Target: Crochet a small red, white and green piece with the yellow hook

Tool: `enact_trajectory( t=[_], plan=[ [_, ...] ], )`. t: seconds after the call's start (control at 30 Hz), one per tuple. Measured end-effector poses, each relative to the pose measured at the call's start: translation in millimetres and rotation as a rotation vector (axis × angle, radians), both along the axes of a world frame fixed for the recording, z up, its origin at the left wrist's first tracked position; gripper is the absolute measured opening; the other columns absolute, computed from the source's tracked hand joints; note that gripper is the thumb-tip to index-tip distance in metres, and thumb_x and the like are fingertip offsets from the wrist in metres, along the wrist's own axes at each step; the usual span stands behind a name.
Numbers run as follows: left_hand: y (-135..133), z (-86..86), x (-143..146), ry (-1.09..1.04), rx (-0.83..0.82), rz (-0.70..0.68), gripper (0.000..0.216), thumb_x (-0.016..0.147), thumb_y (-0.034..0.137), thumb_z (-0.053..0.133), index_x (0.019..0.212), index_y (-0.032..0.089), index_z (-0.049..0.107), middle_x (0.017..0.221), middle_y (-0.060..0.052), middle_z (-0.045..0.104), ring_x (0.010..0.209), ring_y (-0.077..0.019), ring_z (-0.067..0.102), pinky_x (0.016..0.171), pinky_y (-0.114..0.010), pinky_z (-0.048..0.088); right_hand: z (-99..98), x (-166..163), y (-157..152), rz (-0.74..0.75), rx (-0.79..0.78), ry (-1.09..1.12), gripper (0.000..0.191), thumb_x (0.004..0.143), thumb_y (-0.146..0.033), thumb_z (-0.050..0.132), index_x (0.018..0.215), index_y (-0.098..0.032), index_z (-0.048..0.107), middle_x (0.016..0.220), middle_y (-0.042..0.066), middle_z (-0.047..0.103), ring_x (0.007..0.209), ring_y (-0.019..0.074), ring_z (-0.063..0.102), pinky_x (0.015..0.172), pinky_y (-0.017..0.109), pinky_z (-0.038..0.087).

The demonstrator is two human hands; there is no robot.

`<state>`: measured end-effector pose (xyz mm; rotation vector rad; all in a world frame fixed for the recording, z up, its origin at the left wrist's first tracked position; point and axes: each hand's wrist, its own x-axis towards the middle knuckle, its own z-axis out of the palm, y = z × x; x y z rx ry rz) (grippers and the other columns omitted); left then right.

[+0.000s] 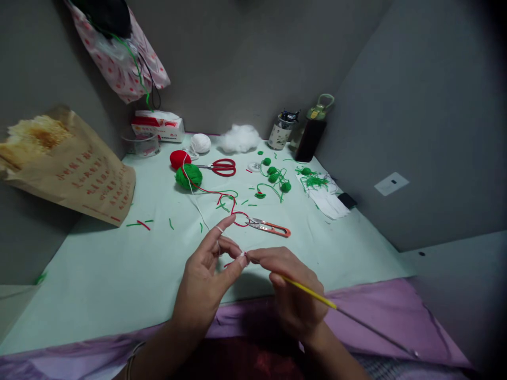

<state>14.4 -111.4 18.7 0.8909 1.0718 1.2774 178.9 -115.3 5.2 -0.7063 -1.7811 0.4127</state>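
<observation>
My left hand (206, 279) pinches a small white-and-red piece of crochet (243, 257) between thumb and fingers, its index finger raised. White yarn (198, 208) loops round that finger and runs back toward the yarn balls. Closed round a crochet hook (315, 294) with a yellow grip, my right hand (295, 279) brings its fingertips to the piece; the hook's working tip is hidden. Just beyond the hands lie orange-handled thread snips (273, 227) and a loose red strand (234, 203). Farther back sit green (189, 177), red (179, 159) and white (201, 142) yarn balls.
Red-handled scissors (224, 168), small green crocheted balls (272, 174) and white stuffing (240, 138) lie toward the back. A paper food bag (91, 174) stands left. A pen cup (279, 135) and bottle (311, 137) stand back right, near white tissue (328, 203).
</observation>
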Motion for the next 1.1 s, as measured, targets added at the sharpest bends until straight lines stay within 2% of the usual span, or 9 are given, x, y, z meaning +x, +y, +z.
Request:
enact_trajectory(
  t=[0.1, 0.2, 0.27, 0.37, 0.5, 0.6, 0.77, 0.87, 1.1],
  plan=[
    [-2, -0.7, 1, 0.027, 0.035, 0.029, 0.069, 0.078, 0.018, 0.086, 0.143, 0.025, 0.065, 0.078, 0.004, 0.066, 0.084, -0.0157, 0.06, 0.092, -0.028, 0.046, -1.6, 0, 1, -0.107, 0.158, -0.201, 0.028, 0.104, -0.014, 0.055, 0.127, -0.02, 0.068, 0.106, 0.012, 0.079, 0.097, 0.022, 0.076, 0.078, 0.035, 0.066],
    [-2, -1.7, 1, -0.251, -0.1, -0.142, 0.078, 0.077, 0.025, 0.089, 0.149, 0.023, 0.059, 0.079, 0.003, 0.065, 0.074, -0.0125, 0.056, 0.074, -0.023, 0.046, -5.5, 0, 1, -0.194, 0.273, -0.34, 0.035, 0.098, -0.009, 0.064, 0.13, -0.022, 0.07, 0.106, 0.01, 0.078, 0.1, 0.0221, 0.075, 0.082, 0.035, 0.065],
    [0, -1.3, -1, -0.42, -0.219, -0.242, 0.075, 0.078, 0.028, 0.09, 0.146, 0.02, 0.061, 0.077, 0.004, 0.062, 0.061, -0.007, 0.047, 0.062, -0.02, 0.041, -7.4, 1, 1, -0.181, 0.211, -0.245, 0.034, 0.1, -0.01, 0.062, 0.129, -0.025, 0.071, 0.107, 0.009, 0.077, 0.1, 0.022, 0.074, 0.082, 0.036, 0.064],
    [3, 1.8, -4, -0.449, -0.27, -0.222, 0.064, 0.079, 0.024, 0.089, 0.139, 0.017, 0.067, 0.077, 0.004, 0.061, 0.052, -0.0017, 0.034, 0.053, -0.016, 0.035, -5.9, 0, 2, -0.109, -0.068, 0.113, 0.026, 0.105, -0.017, 0.053, 0.118, -0.026, 0.074, 0.097, 0.006, 0.075, 0.086, 0.02, 0.07, 0.075, 0.036, 0.061],
    [3, 3.8, -3, -0.359, -0.171, -0.148, 0.063, 0.08, 0.02, 0.088, 0.14, 0.023, 0.068, 0.085, 0.002, 0.064, 0.066, -0.0058, 0.053, 0.059, -0.016, 0.041, 0.8, -7, 8, 0.017, -0.291, 0.379, 0.021, 0.105, -0.021, 0.056, 0.102, -0.024, 0.076, 0.085, 0.003, 0.072, 0.075, 0.017, 0.067, 0.068, 0.033, 0.057],
    [1, -0.6, 0, -0.322, -0.132, -0.161, 0.063, 0.083, 0.021, 0.086, 0.143, 0.025, 0.065, 0.093, -0.001, 0.068, 0.085, -0.0114, 0.063, 0.08, -0.02, 0.05, 1.6, -12, 9, 0.037, -0.303, 0.336, 0.019, 0.104, -0.021, 0.059, 0.104, -0.024, 0.077, 0.091, 0.005, 0.076, 0.084, 0.019, 0.07, 0.071, 0.032, 0.059],
    [1, -6.9, 0, -0.26, -0.087, -0.15, 0.07, 0.081, 0.025, 0.088, 0.146, 0.029, 0.062, 0.092, 0.002, 0.065, 0.056, -0.002, 0.045, 0.048, -0.015, 0.034, -7.4, -5, 3, -0.08, -0.092, 0.038, 0.033, 0.099, -0.01, 0.063, 0.124, -0.027, 0.075, 0.105, 0.007, 0.075, 0.096, 0.0207, 0.071, 0.081, 0.034, 0.061],
    [3, -2.6, -1, -0.37, -0.143, -0.221, 0.066, 0.081, 0.022, 0.089, 0.143, 0.027, 0.065, 0.085, 0.003, 0.063, 0.049, 0.0008, 0.036, 0.044, -0.014, 0.027, -9.6, 0, 2, -0.082, 0.017, -0.11, 0.044, 0.096, -0.008, 0.064, 0.134, -0.029, 0.071, 0.115, 0.009, 0.074, 0.104, 0.0239, 0.071, 0.084, 0.038, 0.061],
    [8, 7.6, -6, -0.472, -0.235, -0.305, 0.05, 0.08, 0.02, 0.088, 0.129, 0.021, 0.075, 0.08, 0.004, 0.062, 0.047, 0.0029, 0.029, 0.047, -0.012, 0.03, -0.2, -1, 11, -0.012, -0.31, 0.393, 0.021, 0.103, -0.019, 0.059, 0.103, -0.026, 0.078, 0.08, 0.0, 0.07, 0.072, 0.0159, 0.064, 0.074, 0.034, 0.053]
  ],
)
